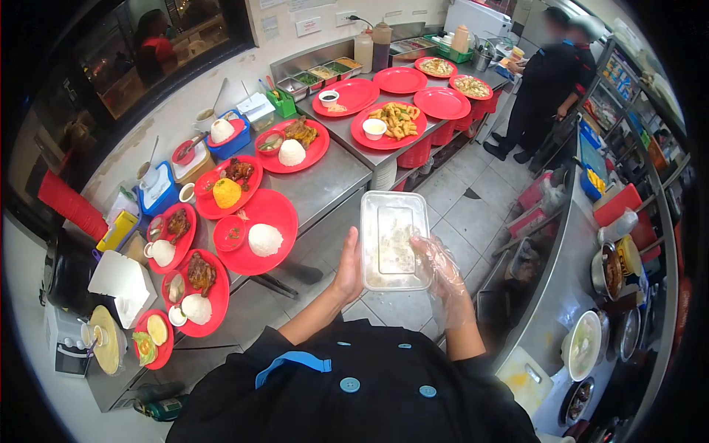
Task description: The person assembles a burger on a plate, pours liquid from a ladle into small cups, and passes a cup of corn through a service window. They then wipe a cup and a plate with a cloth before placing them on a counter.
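Note:
Between my hands, in front of my chest, is a clear rectangular plastic food container (396,240) with a translucent lid. Its contents are too hazy to make out. My left hand (348,267), bare, grips its left edge. On the right side, my right hand (442,269) wears a clear plastic glove and holds the edge with the thumb over the lid. Left of the container, a red plate (277,214) on the steel counter carries a rice mound (265,241) and a small red bowl (230,234).
More red plates with chicken, rice and sides line the left counter (325,193). A plate of fried pieces (394,121) stands farther back, near sauce bottles (381,37). Two people in dark clothes (546,81) stand at the back right. A steel counter (550,295) with bowls runs along the right.

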A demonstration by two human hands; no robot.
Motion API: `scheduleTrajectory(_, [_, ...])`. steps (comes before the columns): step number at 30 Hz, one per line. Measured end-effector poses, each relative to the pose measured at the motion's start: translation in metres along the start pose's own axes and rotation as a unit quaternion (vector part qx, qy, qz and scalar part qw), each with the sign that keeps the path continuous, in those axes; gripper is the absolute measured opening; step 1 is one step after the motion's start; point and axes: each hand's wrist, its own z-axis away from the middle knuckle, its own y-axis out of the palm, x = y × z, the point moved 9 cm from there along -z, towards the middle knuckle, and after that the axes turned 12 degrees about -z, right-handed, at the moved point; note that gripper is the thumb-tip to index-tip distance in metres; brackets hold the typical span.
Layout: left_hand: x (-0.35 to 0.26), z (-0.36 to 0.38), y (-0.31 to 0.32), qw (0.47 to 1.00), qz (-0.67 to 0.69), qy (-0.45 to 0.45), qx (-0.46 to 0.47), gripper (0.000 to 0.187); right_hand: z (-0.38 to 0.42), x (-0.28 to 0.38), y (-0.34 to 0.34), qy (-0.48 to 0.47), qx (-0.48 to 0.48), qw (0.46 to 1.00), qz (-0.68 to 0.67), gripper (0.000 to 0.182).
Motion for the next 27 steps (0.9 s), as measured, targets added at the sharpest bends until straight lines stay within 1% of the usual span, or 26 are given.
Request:
scheduleTrajectory(1, [0.001, 0.001, -0.002, 1.0, 0.0, -0.002, 0.0, 0.059, 0.0, -0.003, -0.004, 0.001, -0.002, 1.0, -0.001, 0.055])
scheduleTrajectory(3, [0.008, 0.003, -0.003, 0.992, -0.125, -0.025, 0.019, 0.051, 0.0, -0.006, 0.001, 0.014, 0.035, 0.999, -0.028, 0.058])
scheduleTrajectory(4, [0.009, 0.003, -0.007, 0.992, -0.125, -0.026, 0.018, 0.051, 0.002, -0.007, 0.003, 0.015, 0.035, 0.999, -0.029, 0.058])
scheduleTrajectory(6, [0.016, 0.004, -0.012, 0.994, -0.094, -0.042, 0.035, 0.047, 0.005, -0.005, 0.002, -0.018, -0.01, 0.999, -0.025, 0.061])
scheduleTrajectory(7, [0.019, 0.003, -0.015, 0.994, -0.094, -0.043, 0.033, 0.047, 0.004, -0.008, 0.004, -0.016, -0.01, 0.999, -0.026, 0.061])
scheduleTrajectory(9, [0.021, 0.005, -0.02, 0.992, -0.123, -0.036, 0.01, 0.05, 0.002, -0.009, 0.014, -0.05, 0.035, 0.997, -0.046, 0.066])
scheduleTrajectory(10, [0.02, 0.011, -0.021, 0.992, -0.121, -0.036, 0.003, 0.05, 0.001, -0.015, 0.015, -0.044, 0.036, 0.997, -0.046, 0.066])
scheduleTrajectory(12, [0.019, 0.028, -0.031, 0.981, -0.177, -0.054, -0.055, 0.05, -0.005, -0.024, 0.012, -0.065, 0.031, 0.997, -0.011, 0.065])
scheduleTrajectory(13, [0.022, 0.033, -0.039, 0.981, -0.174, -0.048, -0.066, 0.05, -0.013, -0.036, 0.008, -0.056, 0.04, 0.998, -0.009, 0.065])
scheduleTrajectory(15, [0.031, 0.049, -0.071, 0.967, -0.211, -0.007, -0.139, 0.052, -0.031, -0.082, -0.005, 0.083, 0.03, 0.994, -0.059, 0.063])
scheduleTrajectory(16, [0.038, 0.057, -0.091, 0.964, -0.209, -0.006, -0.165, 0.05, -0.036, -0.087, 0.005, 0.091, 0.038, 0.993, -0.061, 0.063])
scheduleTrajectory(17, [0.043, 0.07, -0.104, 0.962, -0.211, -0.005, -0.175, 0.05, -0.037, -0.097, 0.019, 0.139, 0.059, 0.987, -0.064, 0.057])
scheduleTrajectory(18, [0.046, 0.083, -0.12, 0.964, -0.175, -0.007, -0.199, 0.049, -0.04, -0.106, 0.032, 0.182, 0.081, 0.978, -0.066, 0.052])
scheduleTrajectory(19, [0.049, 0.095, -0.137, 0.965, -0.139, -0.008, -0.221, 0.048, -0.076, -0.135, 0.02, 0.113, 0.127, 0.985, -0.006, 0.051])
scheduleTrajectory(21, [0.063, 0.123, -0.18, 0.963, -0.124, 0.008, -0.24, 0.047, -0.14, -0.19, -0.005, -0.044, 0.188, 0.975, 0.114, 0.049])
scheduleTrajectory(22, [0.062, 0.139, -0.189, 0.957, -0.131, 0.005, -0.26, 0.046, -0.138, -0.177, 0.032, -0.162, 0.191, 0.835, 0.489, 0.046])
scheduleTrajectory(24, [0.068, 0.17, -0.212, 0.948, -0.141, -0.002, -0.286, 0.045, -0.155, -0.21, 0.083, -0.237, 0.213, 0.776, 0.545, 0.048])
scheduleTrajectory(26, [0.084, 0.208, -0.249, 0.925, -0.14, -0.017, -0.353, 0.043, -0.173, -0.236, 0.133, -0.275, 0.264, 0.688, 0.618, 0.048])
scheduleTrajectory(27, [0.089, 0.223, -0.256, 0.922, -0.141, -0.024, -0.359, 0.043, -0.18, -0.244, 0.15, -0.269, 0.266, 0.694, 0.613, 0.048])
